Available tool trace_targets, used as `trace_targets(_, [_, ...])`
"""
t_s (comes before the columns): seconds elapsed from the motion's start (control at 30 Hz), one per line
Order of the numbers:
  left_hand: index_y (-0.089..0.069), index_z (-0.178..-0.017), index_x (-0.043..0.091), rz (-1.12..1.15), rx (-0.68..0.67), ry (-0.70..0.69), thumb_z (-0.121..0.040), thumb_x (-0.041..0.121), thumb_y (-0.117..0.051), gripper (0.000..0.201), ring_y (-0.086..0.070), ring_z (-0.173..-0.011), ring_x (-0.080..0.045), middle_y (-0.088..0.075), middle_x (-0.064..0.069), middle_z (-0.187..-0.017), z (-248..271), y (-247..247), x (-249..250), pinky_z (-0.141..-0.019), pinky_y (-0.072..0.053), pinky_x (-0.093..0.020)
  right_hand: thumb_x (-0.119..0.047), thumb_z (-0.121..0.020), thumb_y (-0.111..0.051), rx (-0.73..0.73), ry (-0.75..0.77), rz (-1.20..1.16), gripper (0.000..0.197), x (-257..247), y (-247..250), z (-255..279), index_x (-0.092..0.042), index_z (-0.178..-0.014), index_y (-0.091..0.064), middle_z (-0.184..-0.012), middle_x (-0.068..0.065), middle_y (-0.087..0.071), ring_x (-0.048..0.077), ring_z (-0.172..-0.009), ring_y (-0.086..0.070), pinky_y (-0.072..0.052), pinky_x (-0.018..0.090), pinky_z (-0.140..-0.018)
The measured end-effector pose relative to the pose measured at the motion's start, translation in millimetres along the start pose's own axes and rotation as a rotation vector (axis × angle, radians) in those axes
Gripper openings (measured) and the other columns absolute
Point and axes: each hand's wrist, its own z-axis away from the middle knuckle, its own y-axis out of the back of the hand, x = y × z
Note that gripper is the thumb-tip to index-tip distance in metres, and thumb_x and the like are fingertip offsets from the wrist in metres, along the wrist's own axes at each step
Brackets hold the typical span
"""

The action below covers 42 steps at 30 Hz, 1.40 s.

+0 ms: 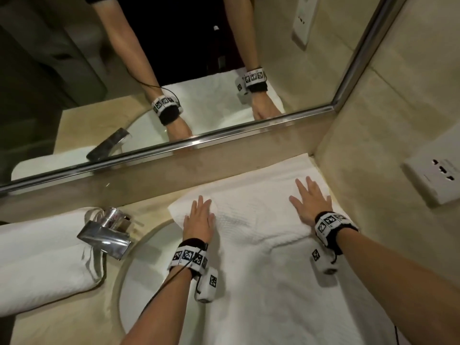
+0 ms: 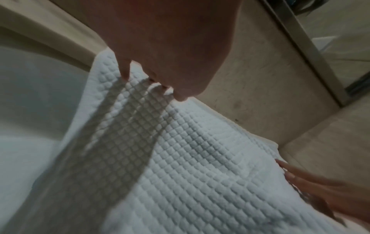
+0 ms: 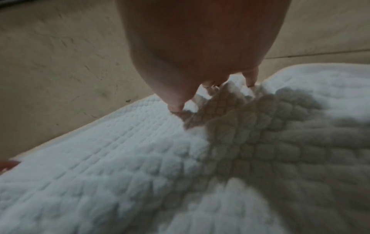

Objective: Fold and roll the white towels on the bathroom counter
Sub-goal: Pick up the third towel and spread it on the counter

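Note:
A white waffle-weave towel [image 1: 256, 220] lies spread over the right part of the counter and partly across the sink, its far end folded over. My left hand [image 1: 199, 217] lies flat on its left part with fingers straight. My right hand [image 1: 311, 202] presses flat on the right part near the wall corner. In the left wrist view the left hand [image 2: 160, 76] touches the towel [image 2: 180, 158] with its fingertips, and the right hand's fingers [image 2: 300, 177] show at the right. The right wrist view shows the right hand [image 3: 200, 88] on the towel [image 3: 120, 158].
A second white towel [image 1: 42, 257] lies folded left of the chrome faucet [image 1: 107, 235]. The round sink [image 1: 154, 265] sits under the left forearm. A mirror [image 1: 174, 70] runs along the back, and a wall socket [image 1: 435, 178] sits on the right wall.

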Motion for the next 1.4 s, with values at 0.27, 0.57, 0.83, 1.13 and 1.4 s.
trace_targets(0.27, [-0.029,-0.148,0.018,-0.015,-0.008,-0.050,-0.104,0.030,-0.027,0.045,-0.004,-0.150,-0.022,-0.007,-0.004,-0.162,-21,6,17,-0.121,-0.007,-0.045,-0.050,-0.102,-0.018,0.063,-0.149,0.063,0.061,12,-15,8,-0.036,-0.153,0.013,-0.159,-0.004,0.026,0.016,-0.149,0.016,-0.001,0.048,-0.121])
trace_targets(0.57, [-0.057,-0.125,0.010,-0.040,0.265,-0.103,-0.098,0.017,-0.043,0.031,-0.039,-0.134,-0.029,-0.045,-0.013,-0.144,-30,4,4,-0.108,-0.034,-0.049,-0.053,-0.100,-0.022,0.029,-0.126,0.092,0.067,10,4,-2,-0.029,-0.155,0.007,-0.162,0.003,0.019,0.022,-0.150,0.013,-0.004,0.053,-0.120])
trace_targets(0.83, [-0.022,-0.151,0.017,-0.112,0.238,0.121,-0.103,0.031,-0.023,0.050,-0.005,-0.149,-0.032,-0.005,-0.019,-0.160,-8,-17,9,-0.121,-0.008,-0.046,-0.058,-0.097,-0.030,0.187,0.026,0.054,0.080,8,-21,10,-0.015,-0.156,0.003,-0.163,0.004,0.012,0.021,-0.150,0.009,-0.001,0.042,-0.122])
trace_targets(1.13, [-0.026,-0.147,0.011,-0.102,0.147,0.130,-0.097,0.018,-0.032,0.051,-0.007,-0.148,-0.029,-0.010,-0.014,-0.161,-21,8,2,-0.119,-0.013,-0.051,-0.063,-0.094,-0.036,0.084,0.034,-0.146,0.081,16,2,-3,-0.020,-0.156,-0.007,-0.163,-0.001,0.009,0.017,-0.151,0.006,-0.003,0.042,-0.123])
trace_targets(1.4, [-0.037,-0.140,0.011,-0.151,0.085,0.104,-0.099,0.021,-0.035,0.042,-0.018,-0.144,-0.035,-0.022,-0.018,-0.156,5,19,8,-0.116,-0.024,-0.051,-0.065,-0.095,-0.032,0.196,0.030,-0.341,0.069,47,-16,75,-0.031,-0.154,-0.019,-0.163,-0.010,-0.004,0.011,-0.149,-0.009,-0.015,0.035,-0.120])
